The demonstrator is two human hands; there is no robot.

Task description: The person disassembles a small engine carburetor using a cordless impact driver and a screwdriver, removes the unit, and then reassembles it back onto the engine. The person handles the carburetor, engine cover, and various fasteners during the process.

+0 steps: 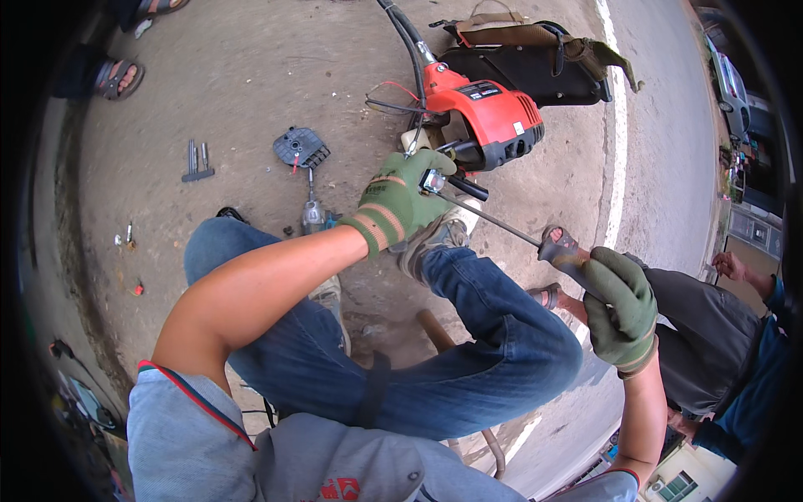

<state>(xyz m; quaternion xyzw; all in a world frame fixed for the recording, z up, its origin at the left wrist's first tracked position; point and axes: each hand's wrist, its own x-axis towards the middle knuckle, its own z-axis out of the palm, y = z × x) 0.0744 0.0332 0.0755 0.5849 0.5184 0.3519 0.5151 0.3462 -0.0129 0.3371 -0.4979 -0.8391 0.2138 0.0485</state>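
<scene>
Grey pavement (242, 92), red engine (498, 117), thin screwdriver (560, 253)

Nothing clearly readable. Red engine housing (502, 109): black label (478, 90) on top, lines of pale print, too small to make out; white sticker (519, 128) on the side, near the vents, any print too small. Left glove (391, 201), green: dark lettering on the back, above the striped cuff, blurry. Grey-blue shirt (360, 452): red mark plus red square emblem (348, 487) at the lower picture edge, unclear.
</scene>
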